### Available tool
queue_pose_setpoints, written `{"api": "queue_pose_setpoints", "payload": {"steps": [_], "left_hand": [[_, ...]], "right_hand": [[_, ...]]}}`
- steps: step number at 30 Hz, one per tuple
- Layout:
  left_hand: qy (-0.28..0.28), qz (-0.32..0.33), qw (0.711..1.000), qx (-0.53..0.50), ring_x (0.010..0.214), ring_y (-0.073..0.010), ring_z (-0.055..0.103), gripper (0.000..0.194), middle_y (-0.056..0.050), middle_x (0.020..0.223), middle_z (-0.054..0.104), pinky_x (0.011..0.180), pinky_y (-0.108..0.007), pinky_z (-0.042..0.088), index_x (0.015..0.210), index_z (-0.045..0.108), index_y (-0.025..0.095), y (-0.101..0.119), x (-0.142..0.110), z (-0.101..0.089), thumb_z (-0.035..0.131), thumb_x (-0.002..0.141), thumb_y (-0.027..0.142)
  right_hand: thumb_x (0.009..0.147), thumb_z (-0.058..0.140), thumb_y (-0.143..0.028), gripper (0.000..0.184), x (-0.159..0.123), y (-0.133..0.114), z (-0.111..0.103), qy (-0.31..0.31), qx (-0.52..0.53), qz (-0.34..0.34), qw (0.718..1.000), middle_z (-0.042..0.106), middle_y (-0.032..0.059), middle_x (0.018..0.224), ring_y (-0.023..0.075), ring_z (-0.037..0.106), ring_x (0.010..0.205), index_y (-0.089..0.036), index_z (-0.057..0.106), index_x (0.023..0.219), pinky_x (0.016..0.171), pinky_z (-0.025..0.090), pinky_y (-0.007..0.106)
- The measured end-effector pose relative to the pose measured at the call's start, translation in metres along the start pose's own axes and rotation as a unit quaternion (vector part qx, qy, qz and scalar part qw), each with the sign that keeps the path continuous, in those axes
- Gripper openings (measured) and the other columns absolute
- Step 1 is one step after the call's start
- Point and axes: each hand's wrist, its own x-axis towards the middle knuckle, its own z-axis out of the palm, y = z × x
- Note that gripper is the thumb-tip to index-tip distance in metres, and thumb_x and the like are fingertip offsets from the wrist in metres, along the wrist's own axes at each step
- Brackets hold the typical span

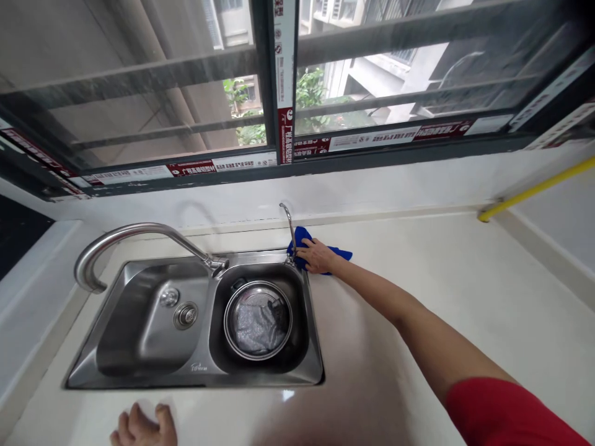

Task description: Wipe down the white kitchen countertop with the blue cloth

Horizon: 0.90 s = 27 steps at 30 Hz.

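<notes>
My right hand [317, 256] is closed on a blue cloth [341, 253] at the back right corner of the sink. The cloth is bunched beside the base of a small thin tap [289, 222], and my fingertips are against the tap's lower stem. Part of the cloth is hidden under my palm. Down at the front of the counter, my left hand [145, 427] rests with bent fingers, the thumb side apart, and nothing shows in it. The double steel sink [203, 334] lies between my hands.
A round steel pot with a glass lid [258, 319] sits in the right basin, with grey material showing through. A large curved faucet [134, 230] arches over the left basin. A yellow pipe [534, 191] meets the pale counter [395, 260] at right. Windows [395, 68] stand behind.
</notes>
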Motion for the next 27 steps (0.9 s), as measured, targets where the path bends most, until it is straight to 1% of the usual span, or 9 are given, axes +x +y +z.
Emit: {"api": "queue_pose_setpoints", "payload": {"steps": [3, 7, 11, 14, 17, 21, 24, 27], "left_hand": [[-0.006, -0.003, 1.0, 0.006, 0.151, -0.037, 0.025, 0.088, -0.02, 0.161, 0.034, 0.124, -0.057, 0.019, 0.149, 0.038, 0.012, 0.0, 0.0, 0.0, 0.019, 0.086, 0.069], [-0.012, -0.011, 1.0, 0.008, 0.151, -0.036, 0.025, 0.089, -0.018, 0.162, 0.034, 0.124, -0.056, 0.02, 0.149, 0.038, 0.011, 0.0, 0.001, -0.002, 0.018, 0.085, 0.069], [-0.009, -0.009, 1.0, 0.006, 0.15, -0.0367, 0.027, 0.089, -0.018, 0.162, 0.035, 0.124, -0.057, 0.021, 0.148, 0.039, 0.011, -0.003, 0.002, -0.002, 0.019, 0.084, 0.069], [-0.007, -0.002, 1.0, 0.002, 0.151, -0.0369, 0.026, 0.088, -0.018, 0.162, 0.034, 0.124, -0.057, 0.02, 0.149, 0.039, 0.012, -0.009, 0.004, 0.002, 0.02, 0.085, 0.069], [-0.001, 0.004, 1.0, -0.003, 0.151, -0.0368, 0.025, 0.087, -0.018, 0.162, 0.034, 0.124, -0.058, 0.02, 0.149, 0.039, 0.012, -0.014, 0.005, 0.006, 0.021, 0.086, 0.07], [0.0, 0.003, 1.0, -0.007, 0.151, -0.0367, 0.025, 0.086, -0.018, 0.161, 0.035, 0.124, -0.058, 0.02, 0.148, 0.04, 0.012, -0.015, 0.006, 0.007, 0.021, 0.086, 0.068], [-0.001, 0.0, 1.0, -0.008, 0.151, -0.0369, 0.025, 0.087, -0.019, 0.161, 0.035, 0.123, -0.057, 0.021, 0.148, 0.041, 0.011, -0.012, 0.005, 0.004, 0.019, 0.085, 0.068], [0.0, 0.001, 1.0, -0.011, 0.151, -0.0372, 0.025, 0.089, -0.019, 0.161, 0.035, 0.123, -0.057, 0.02, 0.148, 0.041, 0.011, -0.011, 0.004, 0.003, 0.017, 0.084, 0.069]], "right_hand": [[0.085, 0.052, -0.035, 0.048, 0.0, -0.005, 0.001, 0.005, -0.002, 0.024, 1.0, 0.053, 0.0088, 0.147, 0.0372, 0.036, 0.125, -0.019, 0.058, 0.131, 0.094, 0.032, 0.047], [0.087, 0.051, -0.032, 0.046, -0.002, -0.017, 0.005, 0.011, -0.008, 0.082, 0.997, 0.051, 0.0096, 0.149, 0.0361, 0.041, 0.118, -0.019, 0.056, 0.131, 0.089, 0.034, 0.045], [0.087, 0.05, -0.029, 0.044, -0.002, -0.027, 0.007, 0.011, -0.012, 0.124, 0.992, 0.051, 0.0104, 0.148, 0.036, 0.044, 0.113, -0.019, 0.057, 0.129, 0.084, 0.035, 0.045], [0.087, 0.05, -0.029, 0.043, -0.001, -0.034, 0.008, 0.011, -0.017, 0.153, 0.988, 0.052, 0.0117, 0.146, 0.0377, 0.045, 0.111, -0.018, 0.058, 0.127, 0.083, 0.035, 0.046], [0.088, 0.047, -0.027, 0.04, 0.001, -0.042, 0.01, 0.01, -0.017, 0.185, 0.983, 0.053, 0.0136, 0.144, 0.0372, 0.047, 0.108, -0.017, 0.059, 0.125, 0.083, 0.035, 0.046], [0.088, 0.047, -0.026, 0.04, 0.002, -0.052, 0.01, 0.011, -0.011, 0.22, 0.975, 0.052, 0.017, 0.143, 0.0359, 0.049, 0.107, -0.017, 0.059, 0.125, 0.083, 0.036, 0.045], [0.088, 0.049, -0.028, 0.039, 0.002, -0.061, 0.008, 0.015, -0.009, 0.24, 0.971, 0.054, 0.0199, 0.137, 0.0363, 0.049, 0.108, -0.015, 0.059, 0.123, 0.083, 0.036, 0.045], [0.086, 0.052, -0.028, 0.036, 0.0, -0.069, 0.008, 0.017, -0.01, 0.25, 0.968, 0.057, 0.0207, 0.129, 0.0362, 0.05, 0.107, -0.014, 0.06, 0.119, 0.082, 0.037, 0.044]]}}
